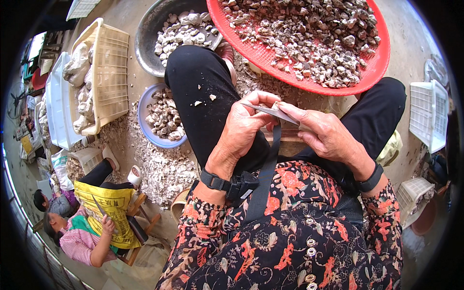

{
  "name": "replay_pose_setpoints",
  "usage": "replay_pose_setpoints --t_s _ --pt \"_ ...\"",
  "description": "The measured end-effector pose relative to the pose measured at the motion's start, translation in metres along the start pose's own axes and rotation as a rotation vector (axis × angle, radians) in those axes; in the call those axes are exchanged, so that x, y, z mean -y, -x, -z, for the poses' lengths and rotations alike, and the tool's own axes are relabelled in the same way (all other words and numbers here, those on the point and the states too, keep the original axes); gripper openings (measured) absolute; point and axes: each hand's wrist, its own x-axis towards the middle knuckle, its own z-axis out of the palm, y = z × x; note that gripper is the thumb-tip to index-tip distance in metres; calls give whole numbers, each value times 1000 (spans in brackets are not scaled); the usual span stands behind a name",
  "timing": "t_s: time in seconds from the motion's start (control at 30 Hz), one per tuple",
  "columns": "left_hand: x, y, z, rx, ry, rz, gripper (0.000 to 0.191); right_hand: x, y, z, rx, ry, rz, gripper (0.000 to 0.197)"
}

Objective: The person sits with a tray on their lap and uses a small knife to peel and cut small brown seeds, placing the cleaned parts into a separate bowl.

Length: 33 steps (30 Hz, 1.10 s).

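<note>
My right hand [320, 132] grips a knife [272, 111] whose pointed metal blade reaches left across my left hand. Between the fingertips of my left hand [244, 127] is a small pale piece [275, 105], mostly hidden by fingers and blade. Both hands meet above my lap. Beyond them, a red plastic basket [385, 54] holds many small brown and whitish chunks. A dark round basin [143, 54] at the upper left holds paler chunks. Left of my knee, a blue bowl [142, 121] contains rough brown-and-white pieces. A few white crumbs [212, 97] lie on my trouser leg.
A cream plastic crate [110, 72] with large pale lumps stands at the left beside light-blue trays [59, 105]. Pale shavings [163, 174] cover the floor near the bowl. At the lower left a seated co-worker [87, 235] holds a knife; another person [58, 204] sits behind. White crates [429, 114] stand at the right.
</note>
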Motion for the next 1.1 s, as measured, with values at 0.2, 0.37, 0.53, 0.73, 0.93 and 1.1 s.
replay_pose_setpoints --t_s 0.2,0.37,0.53,0.73,0.93,1.1 --pt "2 -1 0 -17 -43 4 24 -4 2 -2 2 12 -20 71" --pt "2 -1 -1 -14 -36 15 28 -5 2 -3 -3 -11 -28 71" --pt "1 -1 -1 -10 -35 23 29 -10 2 -6 -28 3 5 68" --pt "2 -2 0 -9 -43 29 29 -11 3 -7 -27 20 -10 66" --pt "3 -3 -1 -7 -61 35 31 -12 3 -8 -42 7 -4 66" --pt "4 -4 -1 -16 -91 41 32 -13 3 -9 -49 5 -4 66"
